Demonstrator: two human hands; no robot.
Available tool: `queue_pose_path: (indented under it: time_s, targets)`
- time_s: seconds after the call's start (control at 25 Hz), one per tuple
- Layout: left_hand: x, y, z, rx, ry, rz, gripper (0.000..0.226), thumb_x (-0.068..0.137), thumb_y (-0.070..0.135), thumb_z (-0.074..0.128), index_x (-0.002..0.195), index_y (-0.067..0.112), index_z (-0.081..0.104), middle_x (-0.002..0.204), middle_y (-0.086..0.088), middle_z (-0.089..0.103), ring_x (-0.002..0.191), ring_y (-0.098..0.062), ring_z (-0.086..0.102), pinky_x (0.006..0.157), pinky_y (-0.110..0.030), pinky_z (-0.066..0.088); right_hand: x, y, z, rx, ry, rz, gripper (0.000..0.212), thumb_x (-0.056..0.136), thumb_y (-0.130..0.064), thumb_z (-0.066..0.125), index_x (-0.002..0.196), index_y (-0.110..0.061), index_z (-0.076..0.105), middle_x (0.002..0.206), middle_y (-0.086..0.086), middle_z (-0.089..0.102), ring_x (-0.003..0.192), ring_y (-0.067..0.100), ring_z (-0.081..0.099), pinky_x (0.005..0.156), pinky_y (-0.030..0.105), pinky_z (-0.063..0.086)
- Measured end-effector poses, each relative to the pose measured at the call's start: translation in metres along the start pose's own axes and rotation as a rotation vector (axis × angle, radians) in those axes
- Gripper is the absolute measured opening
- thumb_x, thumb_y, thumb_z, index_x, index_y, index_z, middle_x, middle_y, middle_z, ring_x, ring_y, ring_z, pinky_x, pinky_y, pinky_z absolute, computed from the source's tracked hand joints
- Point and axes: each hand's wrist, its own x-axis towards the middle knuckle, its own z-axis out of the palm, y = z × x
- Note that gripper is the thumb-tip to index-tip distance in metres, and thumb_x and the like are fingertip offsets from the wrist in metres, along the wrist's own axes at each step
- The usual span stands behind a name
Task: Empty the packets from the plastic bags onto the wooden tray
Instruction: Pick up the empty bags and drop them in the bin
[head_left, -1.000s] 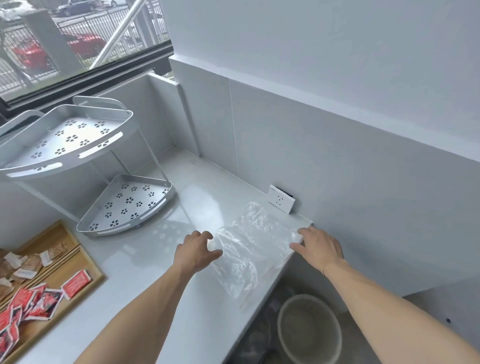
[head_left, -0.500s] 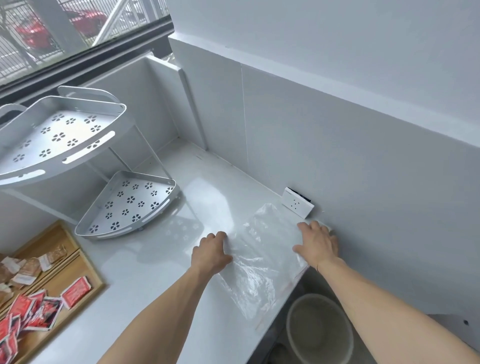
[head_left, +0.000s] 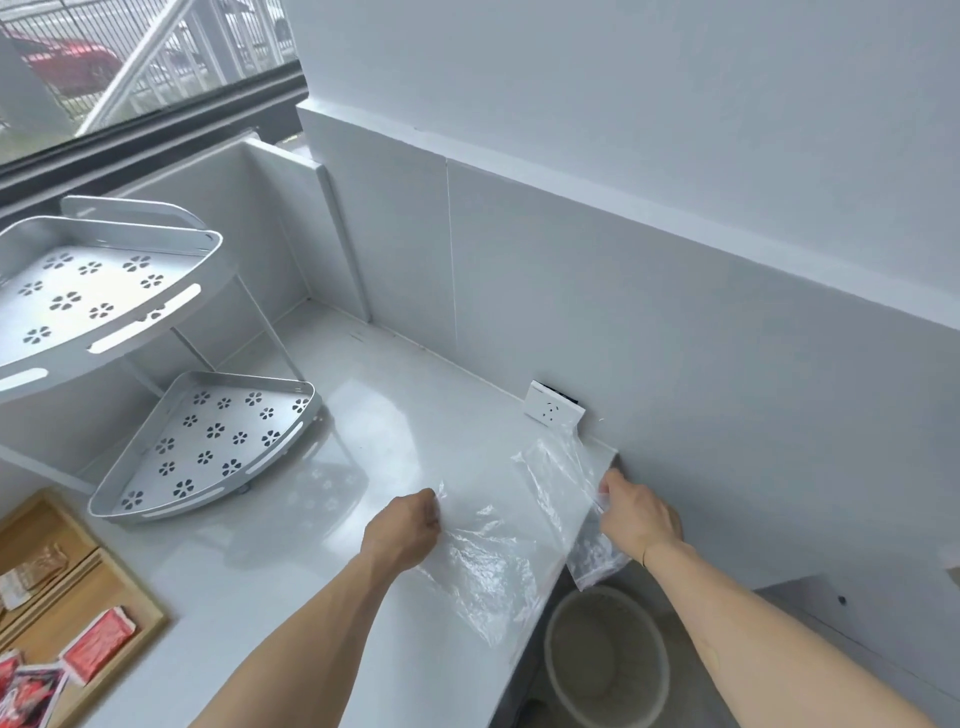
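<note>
Clear empty plastic bags (head_left: 488, 561) lie crumpled at the right end of the white counter. My left hand (head_left: 402, 530) pinches the left edge of a bag against the counter. My right hand (head_left: 636, 517) grips another bag (head_left: 569, 470) and lifts it, so part of it hangs over the counter's edge. The wooden tray (head_left: 150, 618) sits at the bottom left, holding red packets (head_left: 101, 644) and brownish packets (head_left: 44, 561) in its compartments.
A white two-tier corner rack (head_left: 208, 441) with flower-shaped holes stands left of the bags. A white socket (head_left: 553, 410) sits on the wall by the counter's end. A round bin (head_left: 605, 660) stands on the floor below the counter's edge. The window is at the top left.
My right hand has closed on a bag and pulled it up and to the right, off the flat pile. My left hand has stayed at the bags' left edge.
</note>
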Motion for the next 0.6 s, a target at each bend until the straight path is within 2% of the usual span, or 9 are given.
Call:
queue_pose_path:
  time_s: [0.08,0.16,0.28,0.36,0.48,0.6]
  targets:
    - [-0.001,0.003,-0.001,-0.037,-0.040,0.045,0.016,0.082,0.015,0.044,0.074,0.028,0.045,0.083,0.006,0.061,0.081,-0.021,0.057,0.060,-0.028,0.039,-0.017,0.006,-0.005,-0.010,0.032,0.037,0.024,0.079,-0.010,0.046,0.096,-0.027,0.043,0.091,0.004,0.063,0.078,0.028,0.057,0.069,0.031,0.043]
    - [-0.003,0.010,-0.002,-0.061,-0.072,0.104,0.019,0.082,0.015,0.046,0.071,0.031,0.045,0.080,0.009,0.060,0.080,-0.019,0.057,0.060,-0.027,0.039,-0.036,0.015,-0.010,-0.025,0.072,0.088,0.027,0.080,-0.010,0.047,0.100,-0.028,0.046,0.087,0.003,0.061,0.076,0.029,0.056,0.067,0.030,0.042]
    - [-0.007,0.027,0.001,-0.082,-0.123,0.188,0.019,0.084,0.015,0.048,0.078,0.032,0.054,0.085,0.011,0.063,0.085,-0.016,0.060,0.069,-0.030,0.050,-0.064,0.032,-0.014,-0.028,0.135,0.155,0.036,0.082,-0.009,0.049,0.111,-0.031,0.050,0.092,0.005,0.064,0.074,0.027,0.053,0.067,0.028,0.041]
    - [-0.009,0.042,0.003,-0.101,-0.148,0.230,0.021,0.084,0.013,0.047,0.078,0.029,0.058,0.087,0.009,0.066,0.086,-0.017,0.062,0.075,-0.033,0.053,-0.081,0.046,-0.016,-0.023,0.140,0.205,0.039,0.082,-0.008,0.050,0.113,-0.031,0.052,0.093,0.005,0.066,0.075,0.027,0.055,0.067,0.029,0.044]
    - [-0.017,0.069,0.011,-0.148,-0.180,0.282,0.023,0.085,0.012,0.045,0.072,0.027,0.057,0.085,0.002,0.067,0.080,-0.021,0.062,0.071,-0.032,0.054,-0.105,0.070,-0.017,0.021,0.126,0.292,0.035,0.080,-0.009,0.050,0.108,-0.029,0.054,0.093,0.006,0.067,0.081,0.029,0.061,0.067,0.029,0.045]
    - [-0.025,0.100,0.027,-0.198,-0.194,0.327,0.020,0.088,0.014,0.043,0.077,0.017,0.059,0.084,-0.007,0.067,0.079,-0.031,0.066,0.069,-0.038,0.055,-0.125,0.099,-0.015,0.088,0.114,0.361,0.027,0.081,-0.015,0.054,0.106,-0.027,0.055,0.093,0.005,0.064,0.088,0.031,0.064,0.066,0.027,0.041]
